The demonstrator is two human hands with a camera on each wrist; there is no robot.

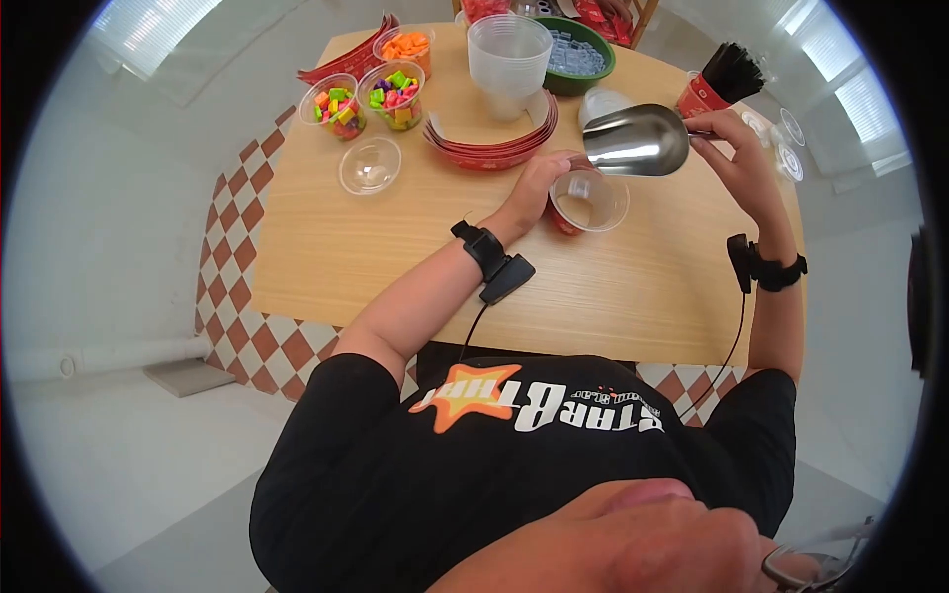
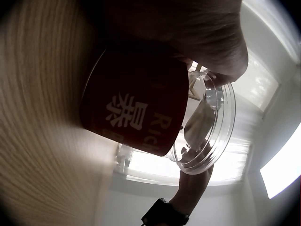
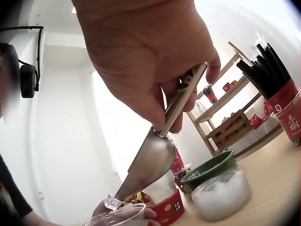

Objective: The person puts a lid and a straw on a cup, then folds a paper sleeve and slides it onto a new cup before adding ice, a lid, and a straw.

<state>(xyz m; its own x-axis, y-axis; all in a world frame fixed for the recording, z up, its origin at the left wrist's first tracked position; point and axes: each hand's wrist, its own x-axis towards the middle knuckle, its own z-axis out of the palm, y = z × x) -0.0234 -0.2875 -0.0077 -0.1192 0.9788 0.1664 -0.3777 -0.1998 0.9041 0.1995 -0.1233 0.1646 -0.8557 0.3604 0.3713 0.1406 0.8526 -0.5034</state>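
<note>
My left hand [image 1: 537,196] holds a clear plastic cup [image 1: 609,203] with a red paper sleeve [image 2: 136,106] at the table's middle. In the left wrist view, white lettering shows on the sleeve and the cup's clear rim stands above it. My right hand [image 1: 743,163] grips the handle of a shiny metal scoop [image 1: 638,143], pinched between thumb and fingers. The scoop tilts down toward the cup, its lip close over the rim. A clear ice cube [image 3: 112,202] shows at that lip in the right wrist view.
A green bowl [image 1: 565,85] of clear cubes and stacked clear cups [image 1: 509,59] stand at the back. Left of them are stacked red sleeves [image 1: 484,158], a clear dome lid [image 1: 370,166] and cups of colourful pieces [image 1: 392,96]. Black straws [image 1: 733,71] stand in a red container at back right.
</note>
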